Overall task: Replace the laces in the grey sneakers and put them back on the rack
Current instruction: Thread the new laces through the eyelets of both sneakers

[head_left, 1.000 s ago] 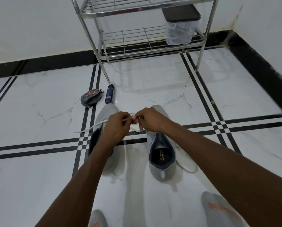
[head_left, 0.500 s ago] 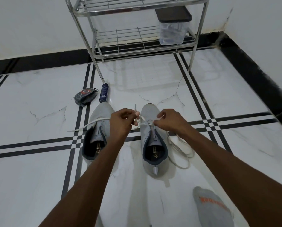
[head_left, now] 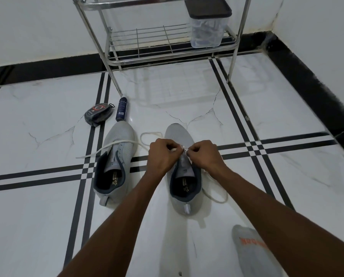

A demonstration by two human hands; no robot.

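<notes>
On the floor before the rack [head_left: 115, 58], I saw both hands, left hand [head_left: 160, 154] and right hand [head_left: 204, 154], fingers pinched on the white lace [head_left: 182, 149] at the right sneaker [head_left: 184, 176]; lacing seemed early, the left sneaker [head_left: 115, 162] unlaced.

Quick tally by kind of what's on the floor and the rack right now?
Grey sneakers: 2
White laces: 2
Dark spray can: 1
Black pouch: 1
Lidded clear container on the rack: 1
Total: 7
</notes>
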